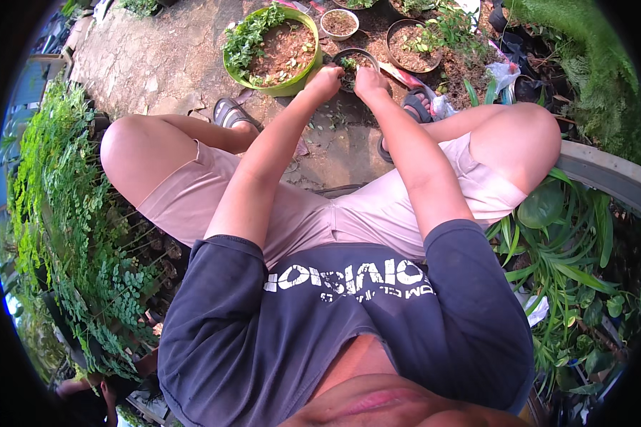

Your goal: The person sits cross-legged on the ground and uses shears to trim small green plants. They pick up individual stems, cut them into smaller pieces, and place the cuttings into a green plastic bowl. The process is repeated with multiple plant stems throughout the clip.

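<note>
A small dark round pot stands before me on the ground, with soil and a small green seedling inside. At its near left side is my left hand, fingers curled in towards the pot. Opposite, my right hand bends over the near right rim. The fingertips of both hands are mostly hidden, so whether they pinch a stem or leaf cannot be made out. Left of the pot stands a larger lime-green pot, holding brown soil, scattered leaves and a leafy plant along its left side.
Behind the dark pot sits a small white pot of soil. A brown pot with seedlings is to its right. Ferny foliage crowds my left, strap-leaved plants my right. Part of another person shows at lower left.
</note>
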### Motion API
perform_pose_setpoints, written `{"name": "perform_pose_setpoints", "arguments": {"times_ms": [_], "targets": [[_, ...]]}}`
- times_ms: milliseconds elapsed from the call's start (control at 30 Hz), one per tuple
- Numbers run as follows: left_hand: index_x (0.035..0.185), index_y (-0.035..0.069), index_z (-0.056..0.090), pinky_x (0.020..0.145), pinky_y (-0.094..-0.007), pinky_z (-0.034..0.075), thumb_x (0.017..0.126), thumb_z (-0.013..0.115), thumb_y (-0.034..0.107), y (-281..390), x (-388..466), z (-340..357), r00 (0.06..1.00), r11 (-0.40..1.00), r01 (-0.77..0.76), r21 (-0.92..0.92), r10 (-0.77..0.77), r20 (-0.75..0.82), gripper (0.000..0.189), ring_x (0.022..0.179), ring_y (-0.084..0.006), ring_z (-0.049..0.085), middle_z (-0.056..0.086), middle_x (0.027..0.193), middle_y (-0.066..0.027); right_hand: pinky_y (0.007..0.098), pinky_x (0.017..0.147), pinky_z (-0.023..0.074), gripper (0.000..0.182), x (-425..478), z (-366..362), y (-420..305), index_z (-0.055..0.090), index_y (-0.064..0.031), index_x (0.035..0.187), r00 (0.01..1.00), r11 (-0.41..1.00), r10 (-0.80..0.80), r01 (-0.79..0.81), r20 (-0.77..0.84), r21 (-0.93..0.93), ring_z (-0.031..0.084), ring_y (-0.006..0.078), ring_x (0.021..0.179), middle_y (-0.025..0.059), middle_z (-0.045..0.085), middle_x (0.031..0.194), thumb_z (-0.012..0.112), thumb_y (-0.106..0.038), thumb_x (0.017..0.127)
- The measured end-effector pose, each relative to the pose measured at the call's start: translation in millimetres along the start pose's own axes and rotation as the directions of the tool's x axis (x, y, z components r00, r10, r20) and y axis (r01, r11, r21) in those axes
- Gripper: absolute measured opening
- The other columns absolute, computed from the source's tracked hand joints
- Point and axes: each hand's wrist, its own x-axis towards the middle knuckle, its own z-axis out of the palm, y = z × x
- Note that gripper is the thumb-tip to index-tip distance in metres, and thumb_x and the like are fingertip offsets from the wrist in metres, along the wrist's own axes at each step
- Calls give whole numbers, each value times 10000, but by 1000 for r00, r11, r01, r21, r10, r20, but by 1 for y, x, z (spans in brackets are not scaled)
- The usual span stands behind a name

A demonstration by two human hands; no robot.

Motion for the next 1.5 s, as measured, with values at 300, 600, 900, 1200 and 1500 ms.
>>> {"name": "perform_pose_setpoints", "arguments": {"times_ms": [300,600,900,1200,1500], "targets": [[920,46,687,842,-419,493,758,607,69,-8,23,39,969,970,-244,17,243,40,182,995,-340,591,630,882,-149,392,942,524,345,11,-35,24,694,-67,1132,982,988,145,-150,125,32,647,289,1130,144,673,1200,721,-167,803],[900,56,741,701,-362,549,774,707,195,23,65,-19,884,998,61,15,-61,463,190,726,-212,697,719,803,-118,412,939,519,346,74,-33,51,705,-42,1104,975,965,196,-211,108,156,632,330,1144,190,666,1190,677,-168,784],[1009,66,756,729,-297,524,830,735,187,111,102,-208,994,988,-69,-140,80,77,218,792,-141,666,733,880,-88,244,739,486,220,29,-207,5,732,-121,1083,878,690,-476,333,56,642,642,78,876,-6,728,973,658,-246,917],[1059,32,724,730,-265,546,865,711,136,171,57,-295,977,914,-133,-384,55,-208,220,747,-112,665,724,871,-61,258,816,477,272,-41,-253,-53,691,-28,1096,665,287,-680,630,-309,722,632,95,873,36,720,956,700,-217,901],[1150,23,676,806,-262,546,890,727,195,184,35,-314,910,640,-313,-702,-9,-414,316,909,-118,654,705,993,-57,225,723,485,152,-73,-272,-73,717,-49,1013,705,18,-547,548,-451,836,603,66,753,-7,681,848,681,-165,922]]}}
